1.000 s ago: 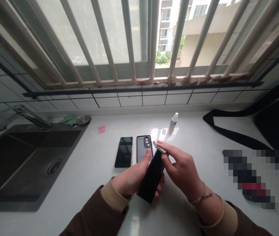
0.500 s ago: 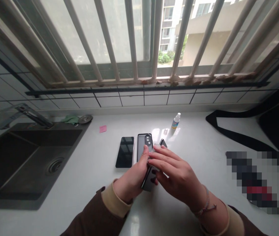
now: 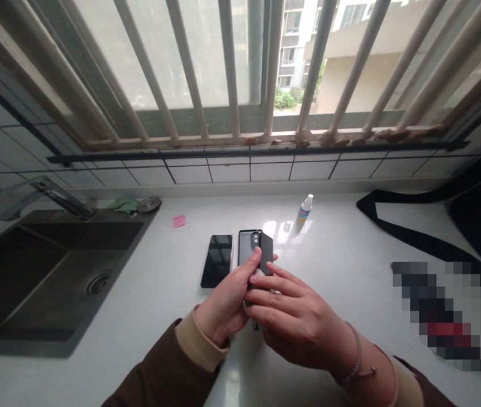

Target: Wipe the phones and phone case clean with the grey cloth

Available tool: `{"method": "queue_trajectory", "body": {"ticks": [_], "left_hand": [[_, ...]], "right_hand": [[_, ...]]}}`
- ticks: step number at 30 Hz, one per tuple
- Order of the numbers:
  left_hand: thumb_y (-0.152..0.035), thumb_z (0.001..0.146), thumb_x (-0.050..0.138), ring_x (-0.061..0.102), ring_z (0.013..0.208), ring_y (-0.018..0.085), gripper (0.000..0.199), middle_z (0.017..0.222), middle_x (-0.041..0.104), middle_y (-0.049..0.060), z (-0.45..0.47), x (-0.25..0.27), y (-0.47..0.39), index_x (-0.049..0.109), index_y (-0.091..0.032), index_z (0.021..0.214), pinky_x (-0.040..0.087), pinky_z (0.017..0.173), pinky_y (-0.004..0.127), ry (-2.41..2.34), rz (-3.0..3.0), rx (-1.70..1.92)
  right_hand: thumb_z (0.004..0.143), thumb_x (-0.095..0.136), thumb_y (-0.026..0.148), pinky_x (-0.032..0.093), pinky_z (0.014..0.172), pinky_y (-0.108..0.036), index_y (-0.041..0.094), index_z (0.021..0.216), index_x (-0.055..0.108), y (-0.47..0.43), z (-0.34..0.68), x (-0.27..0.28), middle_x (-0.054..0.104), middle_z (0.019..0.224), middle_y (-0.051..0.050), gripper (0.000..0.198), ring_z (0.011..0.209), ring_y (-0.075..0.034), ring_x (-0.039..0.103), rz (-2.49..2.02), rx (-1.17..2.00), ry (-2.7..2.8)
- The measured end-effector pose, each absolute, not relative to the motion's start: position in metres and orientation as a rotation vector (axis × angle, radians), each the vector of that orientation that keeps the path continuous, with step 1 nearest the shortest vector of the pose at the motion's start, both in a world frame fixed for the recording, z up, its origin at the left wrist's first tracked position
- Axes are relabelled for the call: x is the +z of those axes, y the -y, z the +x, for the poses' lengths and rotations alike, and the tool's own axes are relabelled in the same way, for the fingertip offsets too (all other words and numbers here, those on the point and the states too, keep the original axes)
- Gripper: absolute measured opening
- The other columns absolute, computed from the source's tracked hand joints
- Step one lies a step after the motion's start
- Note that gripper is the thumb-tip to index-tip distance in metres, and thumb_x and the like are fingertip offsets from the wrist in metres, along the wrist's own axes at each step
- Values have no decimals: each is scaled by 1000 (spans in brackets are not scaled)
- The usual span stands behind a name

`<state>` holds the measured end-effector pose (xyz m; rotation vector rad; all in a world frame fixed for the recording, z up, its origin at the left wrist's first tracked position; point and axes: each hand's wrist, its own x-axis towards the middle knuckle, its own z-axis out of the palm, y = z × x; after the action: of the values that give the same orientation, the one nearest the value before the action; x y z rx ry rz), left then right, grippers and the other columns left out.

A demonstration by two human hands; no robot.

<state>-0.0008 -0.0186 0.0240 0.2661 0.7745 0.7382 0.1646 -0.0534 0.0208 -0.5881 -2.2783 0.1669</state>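
My left hand (image 3: 234,294) is closed round a dark phone (image 3: 267,249), its thumb lying along the near edge. My right hand (image 3: 295,305) bends over the phone's lower part. Its fingers press a crumpled white wipe (image 3: 259,272) to the surface; most of the wipe is hidden under them. Just behind the hands lies a black-rimmed phone case (image 3: 246,244) with camera cutouts, partly covered by the phone and the left thumb. Left of the case, a black-screened tablet or large phone (image 3: 217,261) rests flat on the white counter (image 3: 159,316).
A small white spray bottle (image 3: 304,210) stands at the back, beside a little clear cap (image 3: 286,226). A pink sticky note (image 3: 178,220) lies farther left. The dark sink (image 3: 53,277) with its faucet (image 3: 62,198) is at left. A black strap (image 3: 410,232) trails at right.
My right hand has slid down and a little left over the phone. The phone has turned more upright, so its dark upper part now shows above the fingers.
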Motion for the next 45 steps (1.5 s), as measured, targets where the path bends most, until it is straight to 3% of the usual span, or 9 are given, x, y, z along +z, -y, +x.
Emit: {"method": "queue_trajectory", "body": {"ticks": [5, 14, 21, 34, 38, 41, 45], "left_hand": [[-63, 100, 62, 70, 69, 15, 55, 84, 71, 7, -1, 23, 16, 70, -14, 125, 57, 62, 23, -784, 208, 829], [-71, 101, 50, 69, 70, 18, 61, 85, 70, 9, 0, 22, 13, 69, -13, 105, 58, 64, 28, -759, 99, 875], [-69, 105, 40, 70, 74, 20, 69, 89, 72, 14, -4, 25, 11, 71, -8, 113, 58, 69, 29, -690, 47, 892], [-57, 108, 39, 71, 88, 24, 63, 102, 70, 16, -16, 29, 9, 66, -5, 132, 61, 83, 36, -442, 146, 1030], [-60, 108, 39, 71, 84, 23, 66, 100, 71, 15, -17, 35, 8, 67, -6, 132, 62, 84, 39, -519, 244, 1030], [-68, 105, 42, 70, 78, 22, 69, 97, 70, 13, -15, 37, 10, 67, -10, 132, 63, 80, 41, -647, 392, 985], [-72, 96, 58, 67, 74, 21, 70, 96, 68, 11, -11, 30, 16, 66, -12, 132, 62, 73, 39, -797, 784, 920]], "right_hand": [[91, 60, 11, 40, 130, -48, 22, 123, 71, 57, 168, 21, 79, 129, -4, 36, 138, -25, 65, -498, 168, 2329], [95, 66, 15, 42, 129, -49, 20, 114, 76, 53, 176, 19, 68, 145, -2, 22, 143, -27, 61, -421, -17, 2373], [97, 69, 17, 42, 129, -48, 23, 122, 75, 50, 178, 18, 69, 145, -2, 26, 142, -27, 60, -491, -21, 2363], [93, 69, 13, 50, 125, -49, 31, 129, 73, 43, 192, 20, 69, 144, 2, 40, 140, -27, 63, -613, -26, 2303], [92, 67, 15, 64, 106, -48, 30, 119, 78, 44, 191, 14, 79, 128, -3, 33, 119, -28, 77, -868, 128, 1914], [99, 60, 23, 68, 90, -45, 25, 112, 80, 39, 191, 9, 83, 112, -8, 23, 103, -28, 80, -1209, 371, 1435], [103, 58, 36, 65, 94, -50, 20, 118, 80, 25, 193, -1, 82, 113, -10, 31, 107, -29, 78, -1337, 669, 1203]]}}
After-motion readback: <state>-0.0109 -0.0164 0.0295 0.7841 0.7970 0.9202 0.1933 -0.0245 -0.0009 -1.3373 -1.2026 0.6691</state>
